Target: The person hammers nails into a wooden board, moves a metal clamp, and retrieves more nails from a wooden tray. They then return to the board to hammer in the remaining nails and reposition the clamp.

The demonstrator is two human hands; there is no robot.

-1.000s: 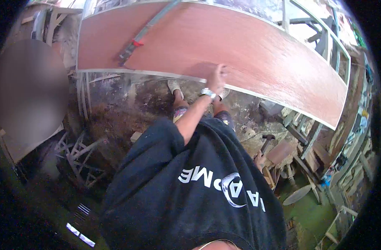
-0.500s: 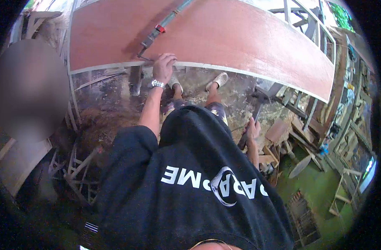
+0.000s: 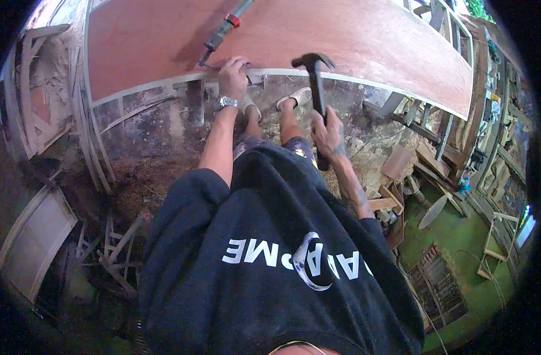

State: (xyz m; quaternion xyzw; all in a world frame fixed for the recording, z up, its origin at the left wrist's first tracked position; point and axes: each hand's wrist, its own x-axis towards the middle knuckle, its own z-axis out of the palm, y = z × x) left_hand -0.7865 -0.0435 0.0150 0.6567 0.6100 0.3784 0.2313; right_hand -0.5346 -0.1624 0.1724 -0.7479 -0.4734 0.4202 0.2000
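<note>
A wide reddish-brown panel (image 3: 318,29) with a pale edge strip lies in front of me. My left hand (image 3: 234,76), with a metal-band watch at the wrist, rests at its near edge. Its fingers are bent together; whatever they pinch is too small to make out. Just beyond the fingertips, a long bar clamp (image 3: 223,34) with a red part lies across the panel. My right hand (image 3: 329,137) is wrapped around the handle of a black claw hammer (image 3: 318,86). The hammer is raised, its head over the panel's near edge, right of my left hand.
Wood offcuts (image 3: 397,161) and boards lie on the ground to my right, by a green floor (image 3: 418,242). Wooden frames (image 3: 37,242) stand at the left. My feet in pale clogs (image 3: 294,99) are under the panel's edge.
My right hand has brought the hammer up and leftward from low at my right side to the panel's edge. My left hand stays there. A person at the left has gone from view.
</note>
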